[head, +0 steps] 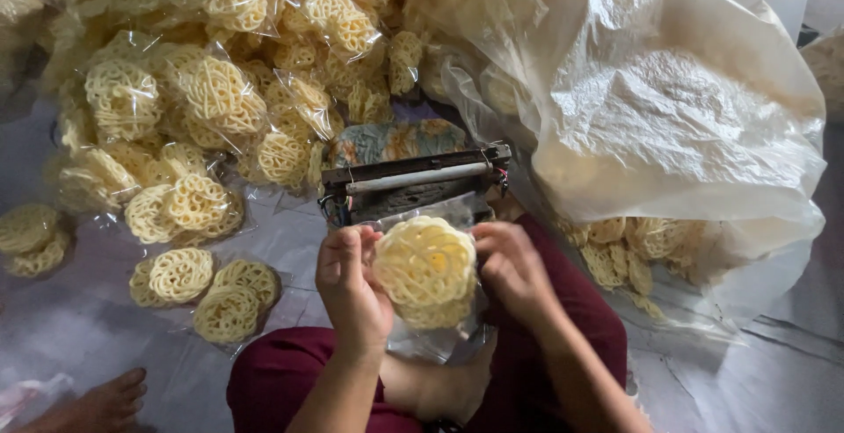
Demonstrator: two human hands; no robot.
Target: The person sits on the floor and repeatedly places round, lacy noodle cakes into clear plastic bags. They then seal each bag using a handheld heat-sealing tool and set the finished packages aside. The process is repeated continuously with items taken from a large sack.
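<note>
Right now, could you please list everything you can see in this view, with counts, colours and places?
Held bag of crackers: one, clear with pale yellow rounds, between both hands.
Sealer: one, dark with pale bar, centre floor.
Packed cracker bags: many, yellow, heaped upper left.
Flat bags: a few, yellow, floor left.
Big plastic sack: one, translucent white, right, loose crackers at its mouth.
Foot: one, bare, bottom left; whose, unclear.
Left hand: gripping the bag.
Right hand: gripping the bag.

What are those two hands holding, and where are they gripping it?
A clear plastic bag of pale yellow lattice crackers, gripped at its two sides: left hand on the left edge, right hand on the right edge.
</note>
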